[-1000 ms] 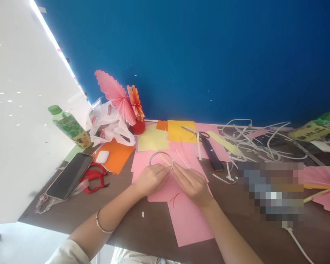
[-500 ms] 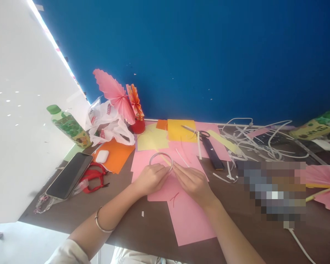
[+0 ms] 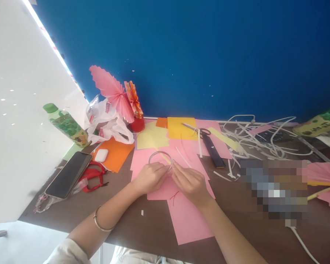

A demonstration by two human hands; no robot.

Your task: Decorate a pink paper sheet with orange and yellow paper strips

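In the head view my left hand (image 3: pixel 153 178) is closed, with its thumb and finger gripping the lower part of a narrow roll of tape (image 3: pixel 160 151), seen as a thin grey ring. My right hand (image 3: pixel 189 181) has its fingers pressed together in a pinch at the ring's right edge, close to the left fingertips. Whatever lies between those right fingertips is too small to make out. Both hands are over overlapping pink paper sheets (image 3: pixel 191 223). Thin white strips and a dark red thread-like piece (image 3: pixel 174 198) lie on the paper.
Behind the hands lie yellow paper (image 3: pixel 180 128), scissors (image 3: pixel 200 131) and a dark box cutter (image 3: pixel 213 150). Tangled white cables (image 3: pixel 253 139) spread right. Leftward are a phone (image 3: pixel 68 174), white earbud case (image 3: pixel 101 155), green-capped bottle (image 3: pixel 67 124) and pink paper fan (image 3: pixel 115 95). A blue wall (image 3: pixel 181 55) rises behind.
The view has shifted slightly. Both hands stay at the tape roll in nearly the same pose, and the right fingers have moved only a little.
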